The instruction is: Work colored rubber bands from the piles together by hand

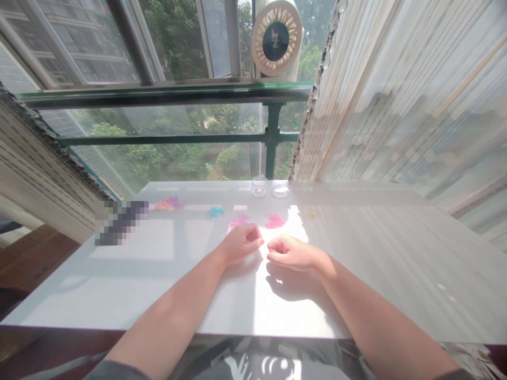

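Observation:
My left hand [243, 243] is closed, knuckles up, with the thumb against the curled fingers. Just beyond it lies a purple-pink heap of thin, tangled pieces [238, 221], partly covered by the hand. Facing it across a narrow gap, my right hand [289, 252] is curled closed too. A bright pink heap [274, 220] of the same thin pieces lies just past the right hand. Whatever either fist may hold is hidden. Further left sit a teal heap [215, 212] and a mixed-colour heap [168, 203]; a faint yellow heap [310, 212] is to the right.
A small clear glass cup [260, 187] and a low clear dish [280, 191] stand at the far edge of the white table [130, 295]. A blurred-out dark item [122, 222] lies at left. Beyond are a green railing [170, 95], a round fan [276, 39] and curtains [380, 95].

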A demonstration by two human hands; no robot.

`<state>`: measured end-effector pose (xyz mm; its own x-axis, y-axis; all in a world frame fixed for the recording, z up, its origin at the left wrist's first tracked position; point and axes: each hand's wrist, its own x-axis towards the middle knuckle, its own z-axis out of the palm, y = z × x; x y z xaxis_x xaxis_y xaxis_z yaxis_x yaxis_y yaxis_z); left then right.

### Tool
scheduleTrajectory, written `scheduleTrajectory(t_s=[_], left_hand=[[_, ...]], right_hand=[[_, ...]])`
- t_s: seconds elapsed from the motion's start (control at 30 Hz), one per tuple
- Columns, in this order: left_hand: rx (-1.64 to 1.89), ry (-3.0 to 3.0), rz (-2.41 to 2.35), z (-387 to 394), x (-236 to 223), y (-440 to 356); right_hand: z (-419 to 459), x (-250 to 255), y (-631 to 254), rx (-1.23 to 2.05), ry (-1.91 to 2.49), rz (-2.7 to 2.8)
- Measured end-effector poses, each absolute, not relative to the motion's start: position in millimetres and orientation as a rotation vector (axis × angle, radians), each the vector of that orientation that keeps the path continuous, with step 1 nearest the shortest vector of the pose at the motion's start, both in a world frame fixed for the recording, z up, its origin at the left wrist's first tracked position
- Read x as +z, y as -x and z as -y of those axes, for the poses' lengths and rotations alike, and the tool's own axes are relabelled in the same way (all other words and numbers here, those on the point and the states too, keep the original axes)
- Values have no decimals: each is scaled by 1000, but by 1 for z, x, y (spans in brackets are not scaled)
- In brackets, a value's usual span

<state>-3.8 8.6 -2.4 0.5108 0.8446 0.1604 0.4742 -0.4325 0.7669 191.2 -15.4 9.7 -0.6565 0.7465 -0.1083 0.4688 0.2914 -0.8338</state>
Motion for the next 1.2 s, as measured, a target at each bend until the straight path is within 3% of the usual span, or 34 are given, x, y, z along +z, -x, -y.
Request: scheduleTrajectory(t_s=[1.2], left_hand=[[709,-2086,-1084,-7,1,4]], right_hand=[[17,14,-190,1260,1112,2278]])
